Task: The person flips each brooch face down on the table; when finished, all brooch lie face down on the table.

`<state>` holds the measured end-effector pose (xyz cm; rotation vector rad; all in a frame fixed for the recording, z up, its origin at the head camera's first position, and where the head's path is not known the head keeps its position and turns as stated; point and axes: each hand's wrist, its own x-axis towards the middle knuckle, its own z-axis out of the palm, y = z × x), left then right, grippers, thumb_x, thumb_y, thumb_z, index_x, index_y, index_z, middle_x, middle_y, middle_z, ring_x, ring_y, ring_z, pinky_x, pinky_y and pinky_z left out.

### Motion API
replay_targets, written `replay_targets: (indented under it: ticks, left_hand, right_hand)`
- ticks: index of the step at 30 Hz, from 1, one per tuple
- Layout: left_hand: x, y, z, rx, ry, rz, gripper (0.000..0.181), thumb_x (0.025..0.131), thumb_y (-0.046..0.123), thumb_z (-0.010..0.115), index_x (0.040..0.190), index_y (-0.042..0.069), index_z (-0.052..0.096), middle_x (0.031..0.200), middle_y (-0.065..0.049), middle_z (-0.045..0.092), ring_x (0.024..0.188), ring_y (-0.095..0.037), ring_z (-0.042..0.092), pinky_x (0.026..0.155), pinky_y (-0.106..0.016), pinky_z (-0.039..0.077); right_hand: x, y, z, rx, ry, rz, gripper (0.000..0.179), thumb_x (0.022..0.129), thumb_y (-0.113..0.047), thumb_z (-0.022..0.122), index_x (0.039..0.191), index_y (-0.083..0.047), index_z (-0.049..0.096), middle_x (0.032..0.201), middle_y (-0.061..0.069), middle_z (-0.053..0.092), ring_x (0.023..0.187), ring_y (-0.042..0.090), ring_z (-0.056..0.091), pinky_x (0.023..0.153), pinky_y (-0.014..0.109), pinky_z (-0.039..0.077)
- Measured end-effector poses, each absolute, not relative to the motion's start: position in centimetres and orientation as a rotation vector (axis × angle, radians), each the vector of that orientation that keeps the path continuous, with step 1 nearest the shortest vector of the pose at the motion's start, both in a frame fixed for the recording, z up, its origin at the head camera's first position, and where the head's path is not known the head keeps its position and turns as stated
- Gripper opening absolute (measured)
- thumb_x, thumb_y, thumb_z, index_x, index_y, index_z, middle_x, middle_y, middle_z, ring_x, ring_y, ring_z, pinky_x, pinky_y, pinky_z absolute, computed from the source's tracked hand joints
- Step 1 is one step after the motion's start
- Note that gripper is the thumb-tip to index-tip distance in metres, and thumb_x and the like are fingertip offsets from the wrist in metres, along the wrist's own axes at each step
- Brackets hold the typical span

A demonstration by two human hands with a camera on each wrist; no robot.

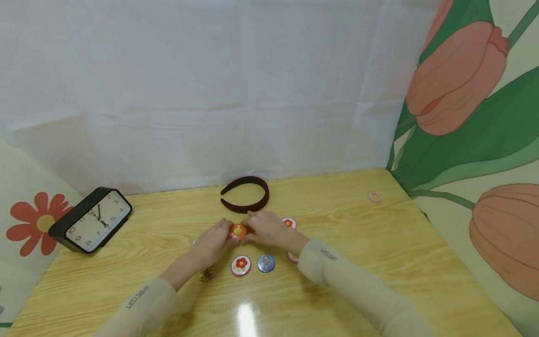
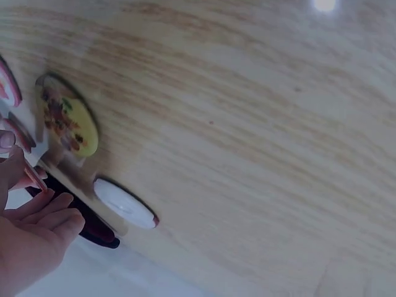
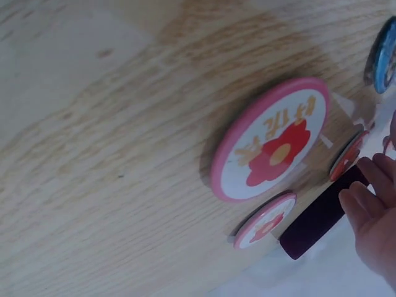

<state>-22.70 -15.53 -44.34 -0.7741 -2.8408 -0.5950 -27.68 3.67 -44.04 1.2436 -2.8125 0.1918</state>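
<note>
Between the two hands an orange round badge (image 1: 237,231) with a yellow figure faces up in the head view. My left hand (image 1: 210,243) pinches its left edge; in the left wrist view its fingers (image 2: 52,216) hold the badge's thin rim (image 2: 35,177). My right hand (image 1: 269,228) grips the right side, fingertips curled at the rim. Nearer to me lie a red-flower badge (image 1: 241,265) and a blue portrait badge (image 1: 265,263). Another flower badge (image 1: 288,223) sits beside the right hand. A yellow-brown badge (image 2: 68,117) is mostly hidden by the left wrist in the head view.
A dark headband (image 1: 263,199) lies behind the hands. To the left stands a black-framed clock (image 1: 98,220); a small pink ring (image 1: 375,196) lies far right. One pink-rimmed badge (image 1: 293,257) is partly under the right forearm. White cloth (image 1: 168,93) hangs behind the wooden table (image 1: 358,262).
</note>
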Motion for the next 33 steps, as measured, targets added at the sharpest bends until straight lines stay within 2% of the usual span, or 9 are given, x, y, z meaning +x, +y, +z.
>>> replay_targets:
  ticks: [3, 6, 8, 13, 16, 20, 26, 29, 33]
  left_hand:
    - [-23.0, -15.4, -43.9, -0.819, -2.807, -0.617, 0.032, 0.092, 0.01, 0.068, 0.112, -0.01, 0.055, 0.101, -0.025, 0.062, 0.087, -0.037, 0.065, 0.074, -0.047, 0.057]
    - [-23.3, -15.3, -43.3, -0.869, -2.786, -0.644, 0.031, 0.092, 0.006, 0.067, 0.113, -0.012, 0.053, 0.094, -0.019, 0.064, 0.083, -0.033, 0.066, 0.07, -0.042, 0.058]
    - [-23.5, -15.3, -42.8, -0.898, -2.781, -0.666, 0.03, 0.092, 0.004, 0.066, 0.113, -0.013, 0.053, 0.093, -0.02, 0.065, 0.084, -0.033, 0.066, 0.071, -0.042, 0.058]
    - [-23.7, -15.4, -42.0, -0.895, -2.809, -0.737, 0.031, 0.093, 0.003, 0.064, 0.116, -0.015, 0.053, 0.095, -0.023, 0.067, 0.089, -0.036, 0.067, 0.075, -0.043, 0.058]
    - [-23.7, -15.6, -41.6, -0.839, -2.837, -0.757, 0.037, 0.094, 0.002, 0.062, 0.123, -0.017, 0.049, 0.105, -0.029, 0.065, 0.096, -0.04, 0.065, 0.08, -0.046, 0.056]
    - [-23.6, -15.8, -41.2, -0.763, -2.882, -0.803, 0.042, 0.097, 0.007, 0.059, 0.13, -0.016, 0.047, 0.112, -0.03, 0.063, 0.098, -0.037, 0.065, 0.081, -0.047, 0.056]
    - [-23.6, -15.6, -40.7, -0.748, -2.846, -0.872, 0.041, 0.099, 0.013, 0.058, 0.127, -0.016, 0.051, 0.113, -0.031, 0.063, 0.096, -0.038, 0.066, 0.077, -0.047, 0.057]
    - [-23.7, -15.4, -40.7, -0.735, -2.845, -0.886, 0.044, 0.097, 0.009, 0.061, 0.129, -0.017, 0.048, 0.118, -0.034, 0.06, 0.101, -0.044, 0.063, 0.079, -0.048, 0.057]
    - [-23.7, -15.2, -41.3, -0.738, -2.804, -0.782, 0.054, 0.09, 0.003, 0.068, 0.132, -0.019, 0.042, 0.113, -0.034, 0.062, 0.093, -0.044, 0.066, 0.077, -0.046, 0.058]
  right_hand:
    - [-27.9, 4.0, -43.6, 1.287, -2.781, 0.312, 0.046, 0.087, -0.047, 0.07, 0.117, -0.012, 0.068, 0.106, 0.0, 0.071, 0.099, 0.016, 0.065, 0.082, 0.026, 0.053]
    - [-28.2, 4.3, -43.1, 1.328, -2.758, 0.492, 0.038, 0.088, -0.037, 0.072, 0.114, -0.009, 0.067, 0.094, -0.001, 0.07, 0.079, 0.008, 0.061, 0.07, 0.02, 0.05]
    - [-28.3, 4.3, -43.0, 1.334, -2.758, 0.61, 0.038, 0.09, -0.031, 0.072, 0.118, -0.006, 0.066, 0.098, 0.001, 0.071, 0.079, 0.008, 0.063, 0.069, 0.016, 0.05]
    - [-28.5, 4.2, -43.0, 1.289, -2.778, 0.756, 0.048, 0.093, -0.023, 0.068, 0.133, 0.0, 0.056, 0.12, 0.009, 0.067, 0.1, 0.011, 0.065, 0.084, 0.015, 0.05]
    - [-28.4, 4.1, -43.0, 1.263, -2.757, 0.816, 0.05, 0.094, -0.019, 0.067, 0.138, 0.0, 0.052, 0.126, 0.011, 0.064, 0.086, 0.009, 0.067, 0.075, 0.014, 0.051]
    - [-28.2, 4.3, -43.2, 1.301, -2.671, 0.825, 0.048, 0.096, -0.018, 0.063, 0.14, -0.003, 0.051, 0.12, 0.012, 0.066, 0.066, 0.009, 0.058, 0.062, 0.016, 0.047]
    - [-28.1, 4.3, -43.6, 1.281, -2.508, 0.836, 0.036, 0.097, -0.018, 0.06, 0.13, -0.005, 0.062, 0.112, 0.01, 0.07, 0.087, 0.015, 0.065, 0.08, 0.024, 0.053]
    - [-28.4, 4.0, -43.4, 1.199, -2.493, 0.975, 0.028, 0.098, -0.018, 0.058, 0.122, -0.005, 0.068, 0.107, 0.008, 0.072, 0.079, 0.013, 0.067, 0.076, 0.021, 0.053]
    - [-28.7, 3.5, -43.1, 1.074, -2.521, 1.173, 0.023, 0.101, -0.017, 0.054, 0.1, -0.006, 0.074, 0.083, 0.005, 0.074, 0.068, 0.01, 0.066, 0.066, 0.015, 0.051]
